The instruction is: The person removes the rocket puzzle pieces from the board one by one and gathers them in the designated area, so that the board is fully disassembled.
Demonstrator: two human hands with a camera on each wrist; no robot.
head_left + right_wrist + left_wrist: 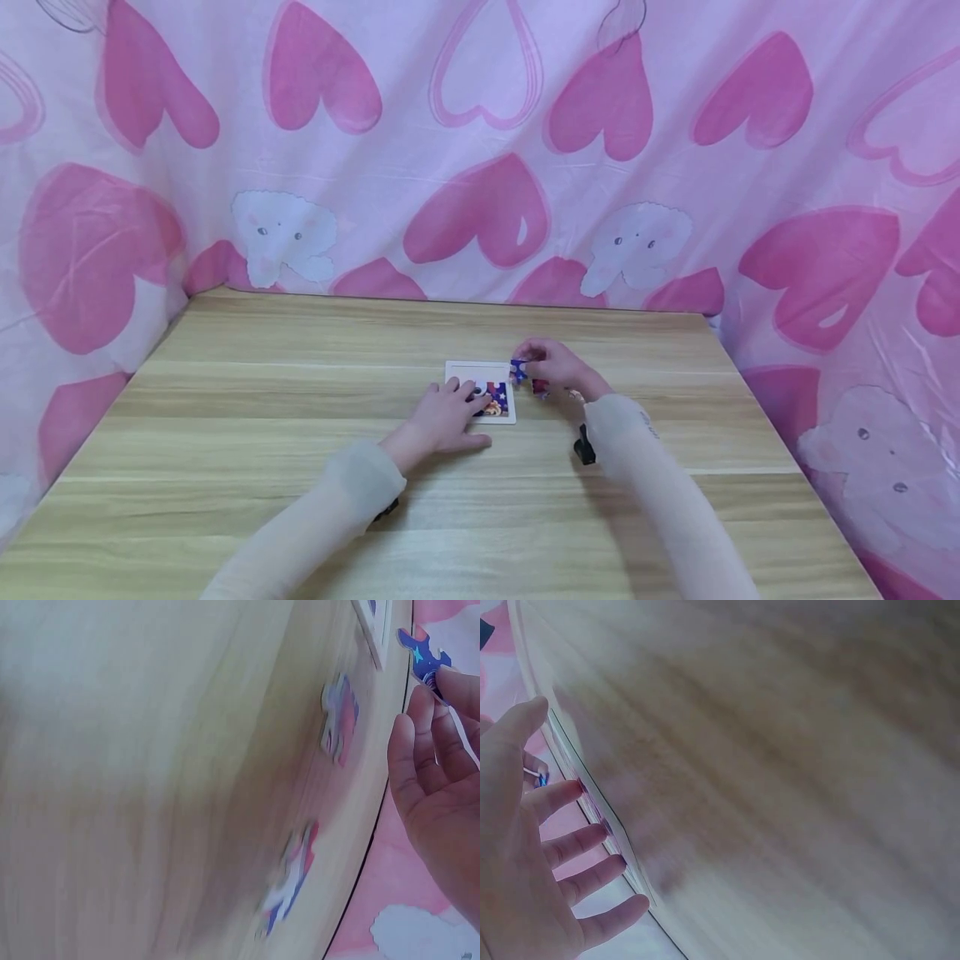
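A white-framed jigsaw puzzle tray (480, 365) lies flat on the table, with a dark blue starry picture section showing in its right part. My left hand (447, 417) rests on the tray with fingers spread and nearly straight, hiding part of the picture. In the left wrist view those fingertips (615, 862) meet the tray's surface. Just beyond the tray's right edge, my right hand (553, 367) pinches a blue jigsaw piece (426, 660) with a star on it between thumb and fingers. The piece is held up off the table in the right wrist view.
Two loose jigsaw pieces lie on the wooden table below my right hand: a red and purple piece (341, 720) nearer the tray and a white, red and blue piece (291, 881) farther off. A pink heart-patterned curtain (480, 208) hangs behind the table and along its sides.
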